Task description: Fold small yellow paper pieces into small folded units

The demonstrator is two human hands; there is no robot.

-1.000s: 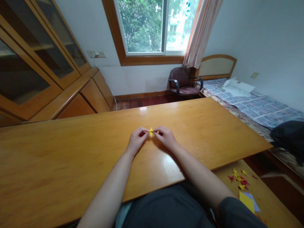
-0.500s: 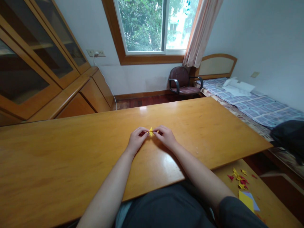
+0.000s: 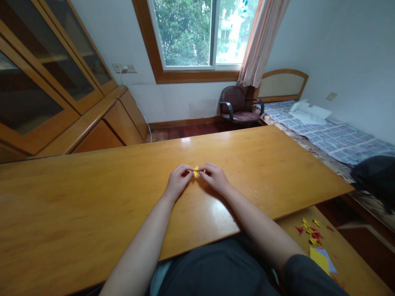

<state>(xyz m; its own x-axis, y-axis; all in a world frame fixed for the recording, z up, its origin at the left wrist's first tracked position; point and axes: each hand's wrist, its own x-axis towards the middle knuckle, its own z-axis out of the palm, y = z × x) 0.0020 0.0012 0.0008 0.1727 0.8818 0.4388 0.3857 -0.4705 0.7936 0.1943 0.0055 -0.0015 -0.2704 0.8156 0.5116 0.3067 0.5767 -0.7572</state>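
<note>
A small yellow origami crane (image 3: 196,171) is held between my two hands, just above the wooden table (image 3: 117,197). My left hand (image 3: 179,178) pinches its left end between thumb and fingers. On the other side, my right hand (image 3: 215,176) pinches the right end, and a yellow tip pokes out under its fingers. The crane's middle part shows between the fingertips, with points up and down. My fingers cover both of its ends.
On a lower wooden surface at right lie several red and yellow folded paper cranes (image 3: 312,232) and yellow paper sheets (image 3: 319,260). Beyond the table stand an office chair (image 3: 236,105), a bed (image 3: 336,135) with a black bag (image 3: 375,179), and a glass-door cabinet (image 3: 61,74).
The crane's middle has tilted slightly and its points look more spread between my fingertips. Both hands keep their pinch and have hardly moved.
</note>
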